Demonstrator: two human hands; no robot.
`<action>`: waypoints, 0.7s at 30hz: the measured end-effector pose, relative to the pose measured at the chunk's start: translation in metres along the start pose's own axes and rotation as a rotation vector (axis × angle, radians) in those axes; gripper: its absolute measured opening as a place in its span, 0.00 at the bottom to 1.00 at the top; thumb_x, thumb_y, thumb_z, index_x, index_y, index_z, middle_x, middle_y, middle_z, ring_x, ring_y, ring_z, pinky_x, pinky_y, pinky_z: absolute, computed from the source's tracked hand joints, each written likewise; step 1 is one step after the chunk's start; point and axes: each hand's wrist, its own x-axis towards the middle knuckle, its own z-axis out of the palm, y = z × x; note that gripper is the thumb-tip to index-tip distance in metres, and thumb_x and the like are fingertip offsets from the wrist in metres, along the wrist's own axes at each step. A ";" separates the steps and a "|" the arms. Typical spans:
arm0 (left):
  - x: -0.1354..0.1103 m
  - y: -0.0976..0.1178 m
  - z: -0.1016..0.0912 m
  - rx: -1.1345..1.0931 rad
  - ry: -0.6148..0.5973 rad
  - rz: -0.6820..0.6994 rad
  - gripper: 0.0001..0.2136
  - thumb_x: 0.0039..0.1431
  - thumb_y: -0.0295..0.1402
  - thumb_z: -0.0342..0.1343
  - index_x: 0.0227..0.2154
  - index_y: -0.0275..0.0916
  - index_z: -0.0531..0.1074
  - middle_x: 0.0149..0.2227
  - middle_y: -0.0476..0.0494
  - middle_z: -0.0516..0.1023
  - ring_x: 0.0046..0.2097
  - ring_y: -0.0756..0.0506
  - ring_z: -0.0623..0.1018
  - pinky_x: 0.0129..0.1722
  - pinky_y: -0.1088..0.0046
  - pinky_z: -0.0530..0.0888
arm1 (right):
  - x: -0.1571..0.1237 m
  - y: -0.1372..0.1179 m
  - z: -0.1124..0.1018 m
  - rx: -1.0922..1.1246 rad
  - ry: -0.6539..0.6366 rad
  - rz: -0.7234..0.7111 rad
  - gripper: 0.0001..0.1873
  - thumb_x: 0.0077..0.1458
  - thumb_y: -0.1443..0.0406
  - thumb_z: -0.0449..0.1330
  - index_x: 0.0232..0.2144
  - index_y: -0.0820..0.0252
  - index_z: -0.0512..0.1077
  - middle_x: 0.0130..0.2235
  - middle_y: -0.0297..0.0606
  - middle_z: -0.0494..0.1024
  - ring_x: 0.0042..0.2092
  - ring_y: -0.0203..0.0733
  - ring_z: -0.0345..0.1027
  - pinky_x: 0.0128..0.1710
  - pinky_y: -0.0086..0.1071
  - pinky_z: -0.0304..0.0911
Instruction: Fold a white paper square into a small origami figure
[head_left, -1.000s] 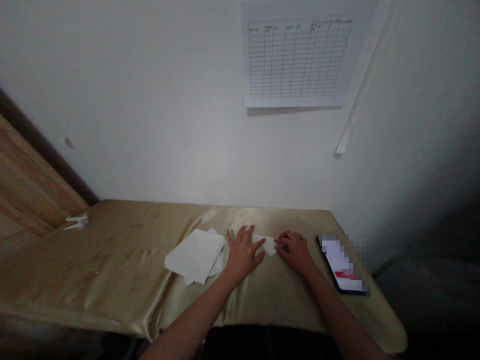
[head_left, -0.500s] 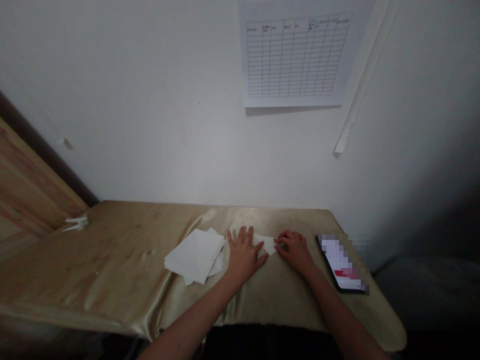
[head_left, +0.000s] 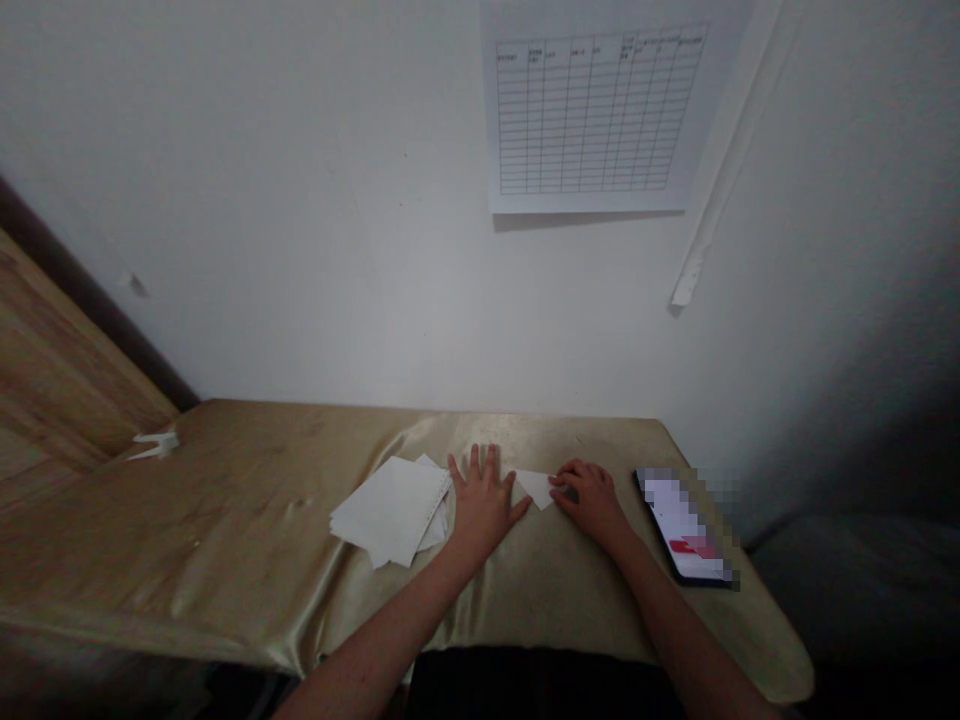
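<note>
A small white piece of paper, shaped like a triangle, lies on the table between my hands. My right hand has its thumb and index finger closed on the paper's right corner, the other fingers curled. Just left of the paper, my left hand rests on the cloth with fingers spread; its thumb and index finger are close to the paper's left corner, and whether they touch it I cannot tell. Beside my left hand is a loose stack of white paper sheets.
A phone with a lit screen lies to the right. Gold cloth with wrinkles covers the table. White scraps sit at the far left near a wooden panel. A printed table sheet hangs on the wall behind.
My left hand has shifted slightly left and away from the paper, its fingers spread wider. My right hand stays at the paper's right corner.
</note>
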 end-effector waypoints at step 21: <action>0.032 -0.002 0.003 -0.038 -0.033 -0.036 0.12 0.63 0.41 0.54 0.33 0.47 0.82 0.66 0.48 0.63 0.66 0.32 0.58 0.63 0.33 0.32 | -0.001 0.000 0.000 0.018 -0.011 0.010 0.12 0.59 0.57 0.57 0.43 0.47 0.76 0.48 0.35 0.75 0.52 0.46 0.64 0.57 0.47 0.50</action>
